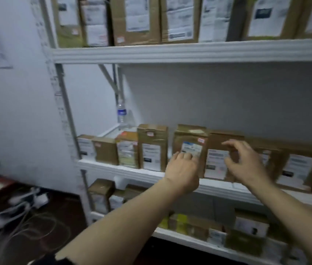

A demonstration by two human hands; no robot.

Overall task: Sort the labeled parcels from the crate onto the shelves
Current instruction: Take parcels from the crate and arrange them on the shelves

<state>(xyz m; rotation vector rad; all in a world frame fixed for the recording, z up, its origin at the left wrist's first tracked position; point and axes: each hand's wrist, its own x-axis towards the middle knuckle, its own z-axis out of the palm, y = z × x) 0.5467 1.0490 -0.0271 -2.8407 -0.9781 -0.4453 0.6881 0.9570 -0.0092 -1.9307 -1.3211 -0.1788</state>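
My left hand presses fingertips on a parcel at the shelf front edge; my right hand hovers spread, empty.

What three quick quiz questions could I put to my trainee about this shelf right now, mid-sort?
1. True or false: the water bottle lies on its side.
2. The left hand touches: A) the blue-labelled parcel; B) the bottle; C) nothing.
3. Fill in: the right hand, fingers loosely curled, grips ____.
Key: 1 false, it stands upright at the back of the middle shelf. 2 A. 3 nothing.
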